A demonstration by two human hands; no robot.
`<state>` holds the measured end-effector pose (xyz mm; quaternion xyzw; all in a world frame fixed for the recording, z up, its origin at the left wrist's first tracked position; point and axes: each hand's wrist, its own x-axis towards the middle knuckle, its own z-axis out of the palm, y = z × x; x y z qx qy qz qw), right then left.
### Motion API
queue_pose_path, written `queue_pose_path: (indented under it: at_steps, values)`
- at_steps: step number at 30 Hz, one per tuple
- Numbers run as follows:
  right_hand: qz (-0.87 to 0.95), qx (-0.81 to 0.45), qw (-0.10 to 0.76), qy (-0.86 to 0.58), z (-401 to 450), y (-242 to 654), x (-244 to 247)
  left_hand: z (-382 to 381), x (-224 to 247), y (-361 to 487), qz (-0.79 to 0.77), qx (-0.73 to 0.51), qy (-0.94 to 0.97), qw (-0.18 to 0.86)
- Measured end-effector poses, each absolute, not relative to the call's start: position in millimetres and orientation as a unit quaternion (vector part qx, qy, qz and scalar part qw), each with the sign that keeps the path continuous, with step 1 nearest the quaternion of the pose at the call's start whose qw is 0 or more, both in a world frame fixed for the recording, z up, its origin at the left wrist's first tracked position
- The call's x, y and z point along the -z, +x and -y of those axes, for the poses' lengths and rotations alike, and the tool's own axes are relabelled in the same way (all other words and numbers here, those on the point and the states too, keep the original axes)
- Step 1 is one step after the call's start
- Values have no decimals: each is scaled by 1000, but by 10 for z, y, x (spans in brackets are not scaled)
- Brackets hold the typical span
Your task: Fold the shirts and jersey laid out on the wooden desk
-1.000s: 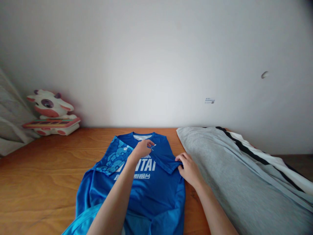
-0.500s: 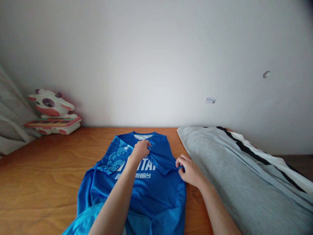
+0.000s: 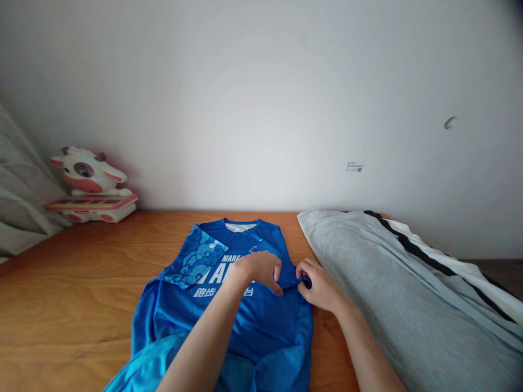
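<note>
While my right hand (image 3: 316, 284) pinches folded cloth on the blue shirt (image 3: 261, 326), my left hand (image 3: 261, 270) curves open over its front.

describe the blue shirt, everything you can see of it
The blue shirt lies front up on the wooden table, its round collar towards the wall. The fabric looks smooth and slightly shiny, with white lettering partly hidden by the left hand. A patterned sleeve is folded inward over the chest; creases run lower down. The right hand pinches its right edge. Whether the lighter blue cloth nearest the camera belongs to it is unclear.
</note>
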<state>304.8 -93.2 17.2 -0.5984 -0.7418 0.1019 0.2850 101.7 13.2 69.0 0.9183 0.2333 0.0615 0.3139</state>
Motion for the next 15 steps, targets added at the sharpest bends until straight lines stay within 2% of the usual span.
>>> queue_pose_path:
  at_steps: [3,10,15]
  values:
    - [740,-103,285,-600,924,3056,-165,-100,-573,1116,-232,-87,919,308]
    - [734,-102,262,-618,925,3049,-208,-100,-562,1148,-247,-43,919,305]
    - [712,-56,280,-641,874,3014,-121,-129,-398,1237,-289,-231,892,259]
